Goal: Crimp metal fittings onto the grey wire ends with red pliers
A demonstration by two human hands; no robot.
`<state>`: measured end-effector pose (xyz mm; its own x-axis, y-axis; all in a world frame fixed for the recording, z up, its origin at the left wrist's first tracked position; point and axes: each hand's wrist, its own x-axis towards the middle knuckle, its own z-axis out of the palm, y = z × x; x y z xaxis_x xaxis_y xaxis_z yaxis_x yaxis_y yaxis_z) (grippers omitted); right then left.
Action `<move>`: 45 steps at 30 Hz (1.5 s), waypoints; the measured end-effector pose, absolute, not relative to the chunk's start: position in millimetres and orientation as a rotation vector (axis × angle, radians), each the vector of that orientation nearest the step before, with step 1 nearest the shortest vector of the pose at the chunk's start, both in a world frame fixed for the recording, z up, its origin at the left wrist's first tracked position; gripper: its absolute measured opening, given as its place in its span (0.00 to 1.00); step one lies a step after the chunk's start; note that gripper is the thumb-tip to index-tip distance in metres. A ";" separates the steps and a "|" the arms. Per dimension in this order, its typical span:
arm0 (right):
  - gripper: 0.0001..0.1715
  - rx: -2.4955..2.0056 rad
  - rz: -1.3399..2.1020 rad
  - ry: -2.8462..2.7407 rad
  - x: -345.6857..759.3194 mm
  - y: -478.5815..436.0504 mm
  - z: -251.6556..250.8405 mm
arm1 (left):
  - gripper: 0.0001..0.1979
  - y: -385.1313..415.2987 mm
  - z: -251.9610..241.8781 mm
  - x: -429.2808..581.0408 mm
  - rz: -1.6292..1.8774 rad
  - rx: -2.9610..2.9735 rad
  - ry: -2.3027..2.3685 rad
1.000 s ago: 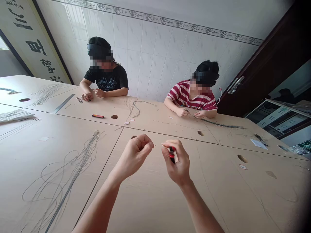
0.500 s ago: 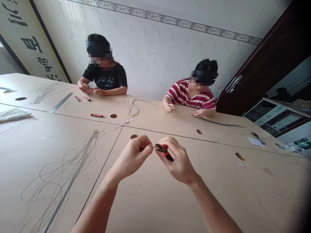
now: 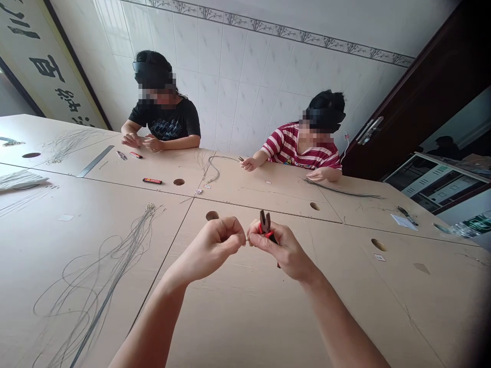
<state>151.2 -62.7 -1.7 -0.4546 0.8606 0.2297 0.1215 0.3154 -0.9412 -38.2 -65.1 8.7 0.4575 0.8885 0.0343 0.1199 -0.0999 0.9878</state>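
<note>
Head view: pliers [image 3: 265, 225] in right grip [image 3: 282, 248], seemingly.

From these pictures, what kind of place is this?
Probably a small workshop for hand assembly. Thin wires lie on a big shared table, the right hand holds small pliers, and two other people handle wires too.

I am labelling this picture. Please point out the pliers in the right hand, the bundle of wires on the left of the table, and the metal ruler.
pliers [image 3: 264, 223], head view, on the dark jaws.
bundle of wires [image 3: 132, 240], head view, mid-bundle.
metal ruler [image 3: 95, 161], head view, middle of the strip.
</note>
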 end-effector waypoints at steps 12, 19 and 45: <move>0.17 -0.811 1.343 -1.509 138.2 -69.4 -19.7 | 0.08 -70.2 16.4 -27.9 0.963 1.326 0.857; 0.15 -0.788 1.352 -1.109 116.5 -77.2 -32.1 | 0.08 -73.2 14.6 -11.2 1.114 1.250 0.990; 0.15 -1.037 1.134 -1.618 154.8 -70.9 -6.1 | 0.06 -67.3 6.4 -31.8 0.875 1.414 0.935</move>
